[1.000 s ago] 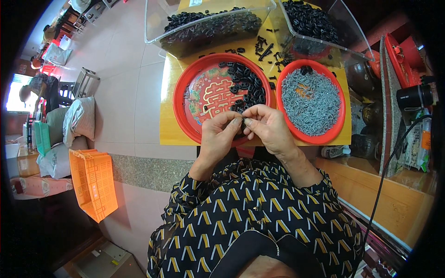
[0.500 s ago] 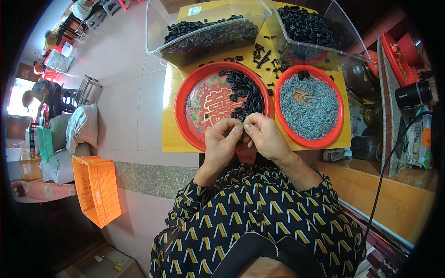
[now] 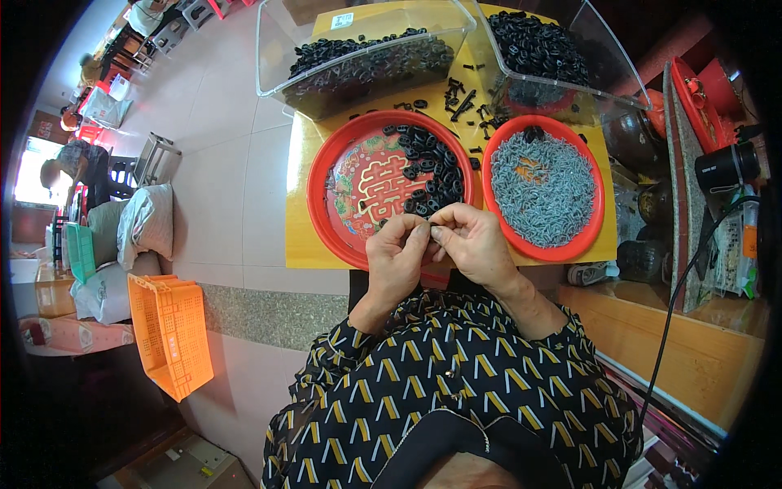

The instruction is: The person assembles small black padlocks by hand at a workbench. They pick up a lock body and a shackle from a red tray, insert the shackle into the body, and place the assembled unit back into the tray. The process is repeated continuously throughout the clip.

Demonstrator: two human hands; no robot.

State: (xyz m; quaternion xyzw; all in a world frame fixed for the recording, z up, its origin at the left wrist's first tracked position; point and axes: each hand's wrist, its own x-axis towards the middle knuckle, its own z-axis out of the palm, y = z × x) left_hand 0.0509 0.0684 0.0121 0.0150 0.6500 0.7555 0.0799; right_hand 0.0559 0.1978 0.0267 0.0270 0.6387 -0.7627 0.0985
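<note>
Over the near edge of a round red tray (image 3: 320,204), my left hand (image 3: 396,257) and my right hand (image 3: 475,248) meet with thumbs and forefingers pinched together. Whatever sits between the fingertips is small, dark and mostly hidden by them. Small black oval plastic pieces with holes (image 3: 436,167) lie heaped on the tray's right side, just beyond my fingers. The tray's patterned red and gold bottom shows on the left. To the right, a second red tray (image 3: 600,208) holds a pile of small silvery screws (image 3: 546,196).
Two clear plastic bins (image 3: 366,69) (image 3: 562,77) of black pieces stand at the table's far side. Loose black parts (image 3: 463,104) lie between them on the yellow table (image 3: 300,244). An orange crate (image 3: 171,338) is on the floor at left. A black cable (image 3: 680,293) hangs at right.
Both hands have shifted slightly toward me and to the right, still pinched together. The trays and bins look the same.
</note>
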